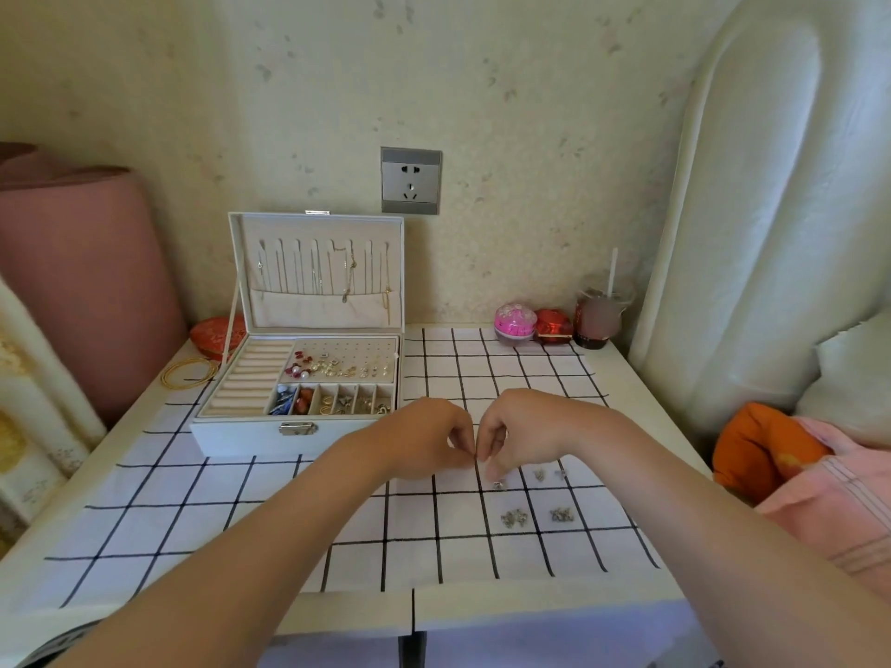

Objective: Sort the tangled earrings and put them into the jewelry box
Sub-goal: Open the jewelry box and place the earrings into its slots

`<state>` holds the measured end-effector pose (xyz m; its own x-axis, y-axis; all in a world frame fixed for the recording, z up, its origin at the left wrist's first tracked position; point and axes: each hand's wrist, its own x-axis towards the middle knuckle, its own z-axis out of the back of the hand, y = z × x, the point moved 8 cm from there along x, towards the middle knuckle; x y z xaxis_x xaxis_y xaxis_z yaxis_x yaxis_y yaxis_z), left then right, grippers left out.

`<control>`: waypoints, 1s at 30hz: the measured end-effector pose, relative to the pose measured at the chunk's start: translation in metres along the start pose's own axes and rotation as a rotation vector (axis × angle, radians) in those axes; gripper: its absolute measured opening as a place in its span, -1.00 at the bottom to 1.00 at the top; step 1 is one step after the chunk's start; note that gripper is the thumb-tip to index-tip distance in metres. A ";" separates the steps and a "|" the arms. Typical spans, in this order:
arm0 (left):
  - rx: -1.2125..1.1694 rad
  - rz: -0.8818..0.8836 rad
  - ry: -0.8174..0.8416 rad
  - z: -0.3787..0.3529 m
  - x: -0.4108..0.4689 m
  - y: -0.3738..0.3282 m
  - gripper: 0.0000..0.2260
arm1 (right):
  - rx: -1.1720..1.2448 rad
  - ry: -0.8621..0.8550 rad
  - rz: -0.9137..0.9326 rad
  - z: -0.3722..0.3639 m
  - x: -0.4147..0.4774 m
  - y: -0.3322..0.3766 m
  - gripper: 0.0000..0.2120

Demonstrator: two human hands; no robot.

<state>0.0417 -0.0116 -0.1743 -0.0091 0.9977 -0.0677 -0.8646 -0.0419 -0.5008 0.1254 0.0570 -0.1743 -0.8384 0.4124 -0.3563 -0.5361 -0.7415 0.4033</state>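
- White open jewelry box (241, 438): left of and beyond both hands.
- Left hand (429, 441) and right hand (520, 433) meet, fingertips pinched narrow; what they hold I cannot tell.
- Small silver earrings (514, 518) lie in 5 spots just right, nearest the right hand.

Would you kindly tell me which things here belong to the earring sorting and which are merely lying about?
Job: open white jewelry box; small silver earrings on the checked cloth; left hand and right hand, fingertips pinched together.
Lying about: gold bangles; red embroidered pouch; pink round pot; red jar; brown cup with straw.
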 end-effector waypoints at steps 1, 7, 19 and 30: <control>-0.005 -0.003 -0.006 0.001 0.000 0.000 -0.95 | -0.027 0.024 -0.018 -0.002 0.000 -0.002 -0.82; -0.022 -0.029 -0.024 0.001 -0.001 -0.004 -0.91 | 0.000 -0.004 -0.017 0.001 0.004 -0.002 -0.93; -0.256 0.042 -0.406 0.071 -0.011 0.020 -0.97 | 0.729 -0.358 0.082 0.059 0.015 0.020 -0.80; -0.485 0.131 -0.648 0.131 -0.044 0.074 -0.96 | 0.886 -0.411 0.230 0.080 0.060 0.088 -0.89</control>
<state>-0.0883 -0.0519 -0.0951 -0.5117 0.8102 0.2858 -0.5242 -0.0308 -0.8510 0.0196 0.0588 -0.0928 -0.8097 0.5837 0.0604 -0.0961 -0.2334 0.9676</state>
